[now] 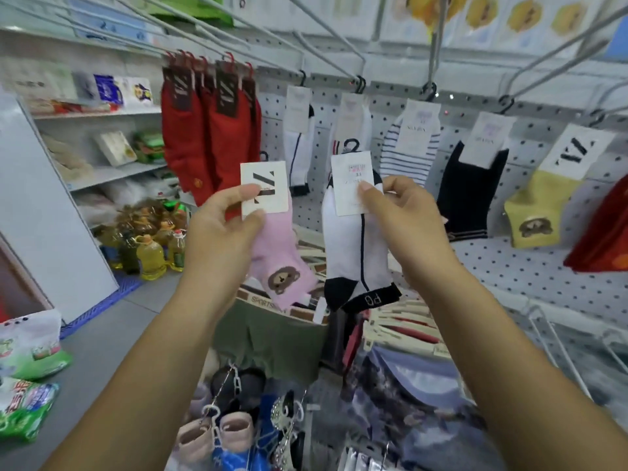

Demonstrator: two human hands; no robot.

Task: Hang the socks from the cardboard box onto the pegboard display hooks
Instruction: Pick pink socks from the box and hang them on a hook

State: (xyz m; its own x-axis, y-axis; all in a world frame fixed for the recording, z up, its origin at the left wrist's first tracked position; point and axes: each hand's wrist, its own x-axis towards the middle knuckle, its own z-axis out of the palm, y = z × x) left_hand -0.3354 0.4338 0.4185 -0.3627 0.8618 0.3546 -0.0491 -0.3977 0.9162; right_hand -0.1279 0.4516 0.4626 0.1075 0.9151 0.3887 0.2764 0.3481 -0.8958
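The left hand (pixel 224 226), low and centre-left in the frame, pinches the card of a pink bear sock (pixel 282 263), and the right hand (pixel 404 212) beside it pinches the card of a white sock with black toe (pixel 356 260), whose black hanger hook (pixel 351 145) shows above the card. Both socks hang mid-frame before the pegboard (pixel 509 266) (the cardboard box is not clearly visible). With both hands full, threading that small hook onto a wire display hook (pixel 333 68) at upper centre could miss or knock the white sock already hanging there (pixel 297 147).

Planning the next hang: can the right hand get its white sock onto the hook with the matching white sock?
Probably yes: the right hand holds the white sock just below that hook, with nothing between.
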